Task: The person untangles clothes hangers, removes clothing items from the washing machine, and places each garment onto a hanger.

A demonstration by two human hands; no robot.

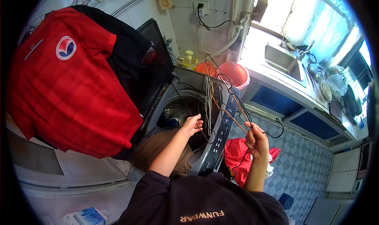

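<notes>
My right hand (256, 140) is closed around several thin wire hangers (233, 102), black and orange, which stretch up and left over the washing machine's edge. Over the open drum, my left hand (192, 125) has its fingers apart beside a dark wire. The top-loading washing machine (207, 161) has its lid (158, 47) raised, and some cloth shows inside the drum. A brown garment (158, 150) hangs over the machine's near left edge. More pale wire hangers (208, 102) cluster at the machine's far right part.
A red shirt (79, 75) and a dark garment (122, 47) hang at left. Behind the machine stand a pink bucket (233, 75) and a yellow pump bottle (189, 60). A counter with a sink (282, 61) runs along the right. Red clothes (239, 156) lie low beside the machine.
</notes>
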